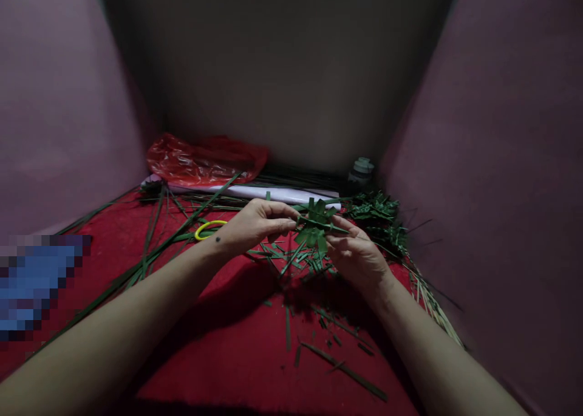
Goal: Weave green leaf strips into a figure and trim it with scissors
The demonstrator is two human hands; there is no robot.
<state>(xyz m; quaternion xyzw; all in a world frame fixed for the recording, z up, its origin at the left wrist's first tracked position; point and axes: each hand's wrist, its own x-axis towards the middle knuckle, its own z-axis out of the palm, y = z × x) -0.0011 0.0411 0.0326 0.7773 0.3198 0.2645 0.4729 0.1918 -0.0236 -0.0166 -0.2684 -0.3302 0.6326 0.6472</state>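
Note:
Between my two hands is a woven green leaf piece (314, 228), with short strip ends fanning out above and below. My left hand (262, 221) pinches its left side between thumb and fingers. On the right, my right hand (353, 243) grips the other side, palm partly turned up, fingers behind the strips. Cut leaf scraps (303, 258) lie beneath the hands on the red cloth (218, 355). Just left of my left wrist shows the yellow handle of what looks like scissors (207, 229); the rest is hidden behind the wrist.
A red plastic bag (200, 161) and a white roll (282, 195) lie along the back wall. A lidded bottle (362, 170) stands back right, behind a heap of green leaf pieces (376, 212). Long leaf strips (155, 240) cross the left side. Pink walls flank both sides.

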